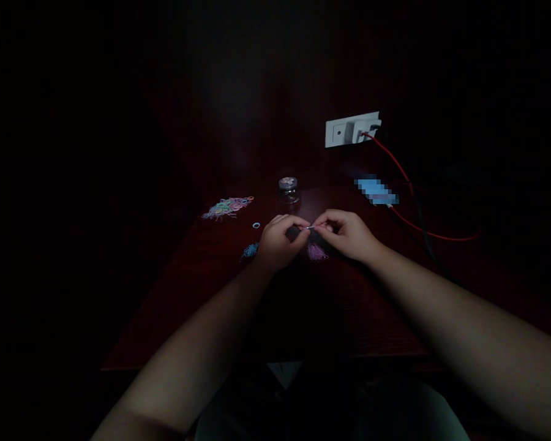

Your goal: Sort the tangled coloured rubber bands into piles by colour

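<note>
My left hand [282, 240] and my right hand [346, 233] meet above the middle of the dark red table, fingertips pinched. Stretched between them is a small pale purple rubber band [309, 228], gripped at one end by each hand. Just below the fingers lies a pile of purple rubber bands [317, 252]. Beside my left wrist sits a pile of blue rubber bands [250, 250], partly hidden by the hand. A single light-blue band [256, 225] rests alone to the left. Farther left is a heap of mixed-colour bands [227, 208].
A small clear round container [288, 185] stands behind my hands. At the right, a phone-like blurred device [376, 190] is joined by a red cable [397, 162] to a charger in the wall socket [340, 132]. The table's front edge [330, 356] runs below my forearms.
</note>
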Motion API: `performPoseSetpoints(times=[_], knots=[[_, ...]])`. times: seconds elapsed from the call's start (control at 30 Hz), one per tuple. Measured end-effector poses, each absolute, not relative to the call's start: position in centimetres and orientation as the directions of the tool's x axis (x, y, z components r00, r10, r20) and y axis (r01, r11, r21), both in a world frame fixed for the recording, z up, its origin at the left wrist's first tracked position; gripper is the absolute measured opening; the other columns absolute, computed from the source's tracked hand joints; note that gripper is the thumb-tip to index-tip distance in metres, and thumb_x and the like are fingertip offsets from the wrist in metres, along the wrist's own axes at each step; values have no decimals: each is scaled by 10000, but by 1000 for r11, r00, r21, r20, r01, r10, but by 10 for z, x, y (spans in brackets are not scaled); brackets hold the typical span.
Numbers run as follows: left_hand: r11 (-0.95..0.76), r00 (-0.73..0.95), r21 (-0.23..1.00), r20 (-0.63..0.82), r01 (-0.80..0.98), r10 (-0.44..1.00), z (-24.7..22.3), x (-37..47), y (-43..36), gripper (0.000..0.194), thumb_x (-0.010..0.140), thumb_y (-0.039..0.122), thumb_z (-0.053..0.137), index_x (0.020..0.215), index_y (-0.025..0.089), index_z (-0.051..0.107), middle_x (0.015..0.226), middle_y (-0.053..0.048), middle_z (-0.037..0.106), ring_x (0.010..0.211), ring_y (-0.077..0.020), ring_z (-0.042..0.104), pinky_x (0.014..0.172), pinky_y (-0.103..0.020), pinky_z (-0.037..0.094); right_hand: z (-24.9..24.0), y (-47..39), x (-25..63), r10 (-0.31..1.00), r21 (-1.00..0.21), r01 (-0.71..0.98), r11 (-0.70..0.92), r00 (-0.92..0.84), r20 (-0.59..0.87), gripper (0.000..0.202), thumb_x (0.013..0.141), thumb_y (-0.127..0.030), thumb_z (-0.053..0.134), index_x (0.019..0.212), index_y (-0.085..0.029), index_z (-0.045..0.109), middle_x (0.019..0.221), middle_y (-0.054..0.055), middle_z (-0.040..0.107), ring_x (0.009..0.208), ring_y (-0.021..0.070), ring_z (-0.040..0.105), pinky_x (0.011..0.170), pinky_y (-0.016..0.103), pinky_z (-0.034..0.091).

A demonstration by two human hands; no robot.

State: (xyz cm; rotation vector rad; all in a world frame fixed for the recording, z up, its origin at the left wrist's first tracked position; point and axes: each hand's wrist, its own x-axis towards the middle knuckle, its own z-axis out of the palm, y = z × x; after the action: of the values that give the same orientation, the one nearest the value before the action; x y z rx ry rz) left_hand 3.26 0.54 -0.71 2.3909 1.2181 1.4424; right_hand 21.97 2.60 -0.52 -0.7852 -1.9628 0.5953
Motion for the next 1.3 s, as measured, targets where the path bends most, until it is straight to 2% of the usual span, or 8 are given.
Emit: performPoseSetpoints(times=[0.27, 0.43, 0.63, 1.3], knots=[[-673, 232, 453, 701, 585, 674, -7, 32, 5, 44, 814, 220, 622, 835, 205, 658, 836, -22, 686, 803, -155, 610, 768, -308, 484, -4, 25, 219, 725, -681, 273, 680, -390, 568, 179, 795, -301, 609, 794, -131, 663, 629, 5, 547, 542, 92, 445, 498, 226, 337], [-670, 235, 446, 700, 594, 674, -7, 32, 5, 43, 807, 221, 632, 834, 203, 660, 822, -15, 684, 779, -147, 610, 751, -302, 483, -4, 24, 219, 740, -715, 243, 656, -397, 543, 166, 774, -275, 622, 855, -132, 647, 635, -7, 542, 526, 85, 439, 491, 223, 336], [-679, 258, 441, 693, 587, 673, -7, 34, 5, 37, 809, 220, 630, 832, 209, 657, 839, -18, 688, 810, -154, 612, 768, -311, 485, -2, 23, 219, 721, -673, 285, 683, -412, 558, 114, 779, -241, 598, 764, -136, 639, 599, -11, 516, 537, 93, 445, 514, 231, 345], [-647, 237, 495, 657, 580, 715, -9, 34, 5, 73, 772, 247, 670, 829, 207, 649, 832, -19, 690, 788, -162, 625, 750, -319, 495, 3, 17, 218, 720, -652, 321, 687, -418, 553, 123, 798, -250, 581, 760, -145, 631, 575, -16, 513, 539, 95, 447, 530, 232, 346]])
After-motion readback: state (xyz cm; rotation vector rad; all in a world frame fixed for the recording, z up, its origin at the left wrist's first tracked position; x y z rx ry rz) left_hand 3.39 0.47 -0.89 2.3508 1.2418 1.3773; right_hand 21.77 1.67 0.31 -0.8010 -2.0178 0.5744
